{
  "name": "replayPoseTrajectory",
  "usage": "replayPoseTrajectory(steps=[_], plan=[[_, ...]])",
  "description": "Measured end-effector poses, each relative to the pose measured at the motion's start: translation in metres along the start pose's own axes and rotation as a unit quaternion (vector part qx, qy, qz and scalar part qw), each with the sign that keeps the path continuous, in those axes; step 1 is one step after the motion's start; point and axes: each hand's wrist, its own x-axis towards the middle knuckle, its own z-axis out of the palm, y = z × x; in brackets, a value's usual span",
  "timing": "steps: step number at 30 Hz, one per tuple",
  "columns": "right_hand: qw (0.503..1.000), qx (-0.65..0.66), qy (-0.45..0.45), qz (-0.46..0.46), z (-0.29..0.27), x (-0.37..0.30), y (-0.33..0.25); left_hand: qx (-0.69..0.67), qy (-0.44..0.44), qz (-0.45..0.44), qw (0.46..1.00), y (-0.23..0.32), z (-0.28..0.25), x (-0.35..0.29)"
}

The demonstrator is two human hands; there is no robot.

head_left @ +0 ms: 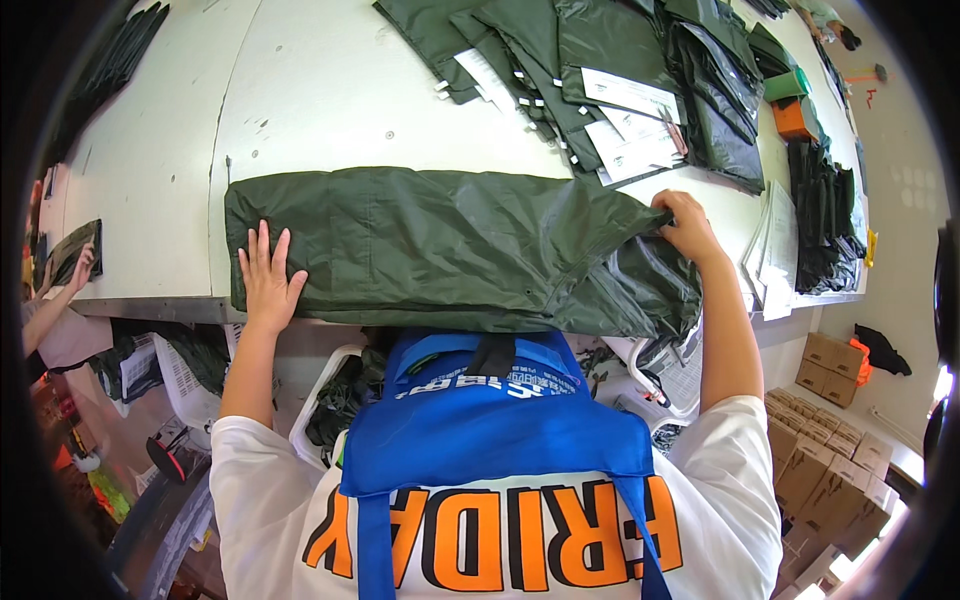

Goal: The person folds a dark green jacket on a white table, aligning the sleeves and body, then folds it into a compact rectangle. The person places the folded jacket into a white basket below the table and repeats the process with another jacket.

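A dark green piece of thin, shiny fabric (430,240), folded into a long strip, lies along the near edge of the white table. My left hand (266,275) rests flat on its left end, fingers spread. At the other end, my right hand (688,228) pinches the upper edge of the fabric and lifts a fold of it. The right end is rumpled and hangs a little over the table's edge. What kind of article the fabric is, I cannot tell.
Stacked dark green packets (615,50) with white paper sheets (632,140) lie at the far side. Small pink-handled snips (675,135) rest on the papers. Black bundles (825,215) stand at the right. Another person's hand (82,268) works at the far left. Cardboard boxes (825,480) fill the lower right.
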Motion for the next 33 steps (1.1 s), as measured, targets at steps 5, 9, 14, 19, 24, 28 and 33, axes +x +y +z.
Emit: replayPoseTrajectory(steps=[5,9,14,19,24,28,33], plan=[[0.983,-0.074,0.165,0.018,0.013,0.019,0.033,-0.024,0.004,-0.002,1.000,0.017,0.007,0.006],[0.972,-0.221,0.055,0.054,0.013,0.019,0.058,-0.033,0.008,0.011,0.999,0.035,0.014,0.021],[0.999,-0.006,0.041,-0.011,-0.001,0.027,-0.102,-0.020,-0.007,0.002,1.000,0.033,0.010,0.010],[0.992,-0.059,0.003,-0.115,0.162,0.002,-0.196,-0.103,0.003,0.046,0.994,0.018,0.012,0.015],[0.993,0.006,0.024,-0.111,0.160,0.006,-0.202,-0.145,0.084,-0.271,0.948,-0.019,0.011,0.002],[0.771,0.627,0.060,-0.093,0.161,0.035,-0.290,-0.384,-0.092,-0.410,0.822,-0.039,-0.011,0.019],[0.828,0.559,0.045,0.010,0.221,0.071,-0.315,-0.641,-0.207,-0.397,0.624,-0.040,-0.063,0.037]])
